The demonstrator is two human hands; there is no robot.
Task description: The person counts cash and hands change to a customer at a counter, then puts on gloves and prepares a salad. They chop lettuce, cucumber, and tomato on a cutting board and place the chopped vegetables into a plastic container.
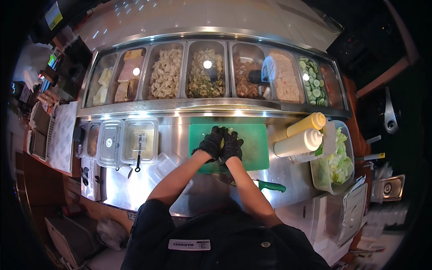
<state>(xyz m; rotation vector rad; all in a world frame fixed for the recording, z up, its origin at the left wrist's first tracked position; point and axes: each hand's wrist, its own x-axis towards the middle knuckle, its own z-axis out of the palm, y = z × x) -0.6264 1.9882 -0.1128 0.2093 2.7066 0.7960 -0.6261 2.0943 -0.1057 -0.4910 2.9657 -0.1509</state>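
My left hand (210, 145) and my right hand (232, 145), both in black gloves, are side by side over a green cutting board (256, 148). They cup around pale green food pieces (222, 143) that look like cut leaves. Bits of the same food show past the fingertips, but most of it is hidden under the gloves. Below the board, on the steel counter (206, 194), lies a knife with a green handle (272, 186). My right forearm covers part of its blade.
Behind the board runs a steel-framed row of food pans (206, 101), one holding sliced cucumber (315, 86). To the right are a yellow squeeze bottle (305, 124), a white squeeze bottle (297, 143) and a tub of lettuce (337, 162). Lidded plastic containers (109, 143) stand at the left.
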